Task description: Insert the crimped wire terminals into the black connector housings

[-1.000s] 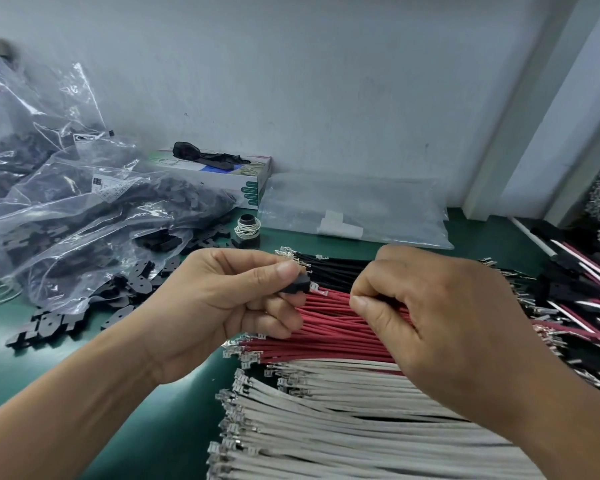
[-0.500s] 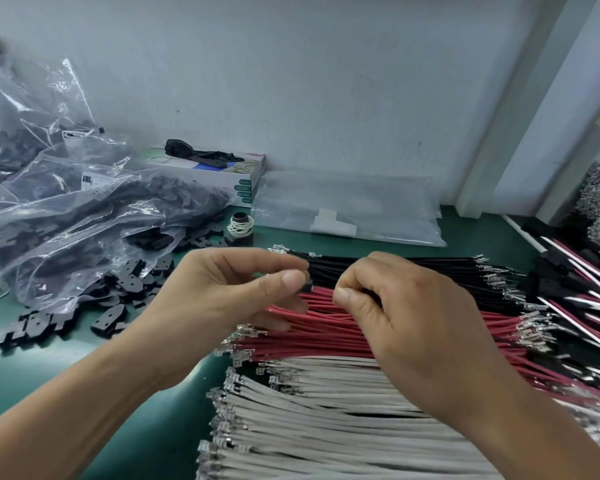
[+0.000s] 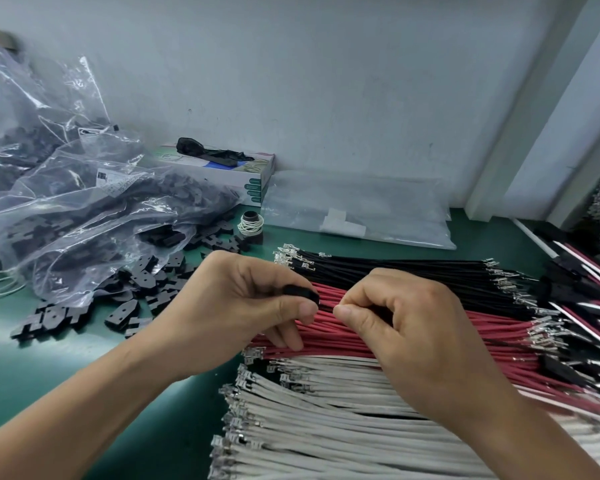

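Your left hand (image 3: 243, 306) pinches one black connector housing (image 3: 300, 293) over the red wires (image 3: 499, 332), your right hand (image 3: 395, 320) pinches something at its mouth (which wire is hidden), and heaps remain unloaded.

A: What sits in the right hand (image 3: 406, 327)?

B: Cannot tell. Thumb and forefinger are pinched shut, and whatever they hold is hidden or too thin to make out.

A: And the black housing (image 3: 300, 293)?

B: Mostly covered by the left hand (image 3: 243, 306); only its end shows, so its cavities are hidden.

A: The white wires (image 3: 326, 427)?

B: Cut off by the bottom edge. The finished harnesses (image 3: 582, 289) run off the right edge, blurred.
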Demonstrator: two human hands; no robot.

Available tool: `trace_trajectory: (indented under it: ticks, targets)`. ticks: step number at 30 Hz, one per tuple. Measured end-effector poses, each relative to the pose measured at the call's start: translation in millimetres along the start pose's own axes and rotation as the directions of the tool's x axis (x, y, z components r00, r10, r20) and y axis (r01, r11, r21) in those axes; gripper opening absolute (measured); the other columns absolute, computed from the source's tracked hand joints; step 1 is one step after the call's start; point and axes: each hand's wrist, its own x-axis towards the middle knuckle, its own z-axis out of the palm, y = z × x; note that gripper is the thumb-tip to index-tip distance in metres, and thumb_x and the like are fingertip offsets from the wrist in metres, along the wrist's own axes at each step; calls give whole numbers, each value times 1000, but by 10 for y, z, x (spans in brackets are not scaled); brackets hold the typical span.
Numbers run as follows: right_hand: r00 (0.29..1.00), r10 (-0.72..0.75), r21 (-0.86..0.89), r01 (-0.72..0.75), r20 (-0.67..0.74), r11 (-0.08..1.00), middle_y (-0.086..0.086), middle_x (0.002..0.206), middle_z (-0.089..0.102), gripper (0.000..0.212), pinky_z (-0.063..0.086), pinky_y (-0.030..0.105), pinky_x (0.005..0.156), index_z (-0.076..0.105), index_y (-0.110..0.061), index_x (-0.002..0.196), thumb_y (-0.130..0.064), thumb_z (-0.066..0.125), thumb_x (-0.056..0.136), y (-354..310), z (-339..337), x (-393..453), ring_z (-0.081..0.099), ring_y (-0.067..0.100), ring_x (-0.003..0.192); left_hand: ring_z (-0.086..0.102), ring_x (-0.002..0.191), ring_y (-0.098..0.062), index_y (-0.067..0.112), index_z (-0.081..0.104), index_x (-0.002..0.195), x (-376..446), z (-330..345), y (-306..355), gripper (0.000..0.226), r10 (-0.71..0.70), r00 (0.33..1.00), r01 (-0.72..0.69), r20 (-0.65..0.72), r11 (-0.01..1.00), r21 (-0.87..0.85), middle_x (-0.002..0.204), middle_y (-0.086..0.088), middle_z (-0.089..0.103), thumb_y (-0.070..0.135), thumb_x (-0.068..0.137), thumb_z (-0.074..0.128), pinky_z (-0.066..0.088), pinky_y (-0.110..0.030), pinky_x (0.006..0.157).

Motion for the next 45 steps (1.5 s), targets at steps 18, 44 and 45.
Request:
trace_trajectory:
  ticks: [18,44,45]
  targets:
    - [932,5,-322,120,363,939,-25,106,55,36,40,21,81,56,-46,117,-63,56,86,-152,-162,-166,45,-4,103,69,49,-19,28,81,93,19,-52,-73,17,56,998,-56,-1,993,104,69,-10,76,37,80,82,46,-19,45]
    - [821,-373,-289,265,-433,920,5,89,63,15,46,27,73,75,-7,94,-11,61,99,-270,-242,-157,58,20,80,69,53,-25,12,83,93,23,-37,2,28,4,998,-9,-60,996,-89,71,-21,74,20,66,86,58,-30,52]
    - [807,-405,-335,273,-431,902,6,89,63,13,47,29,70,75,-7,95,-8,63,97,-286,-270,-144,58,21,80,69,53,-26,11,83,93,23,-35,6,28,2,998,-7,-62,996,-86,73,-22,74,20,66,86,58,-31,53]
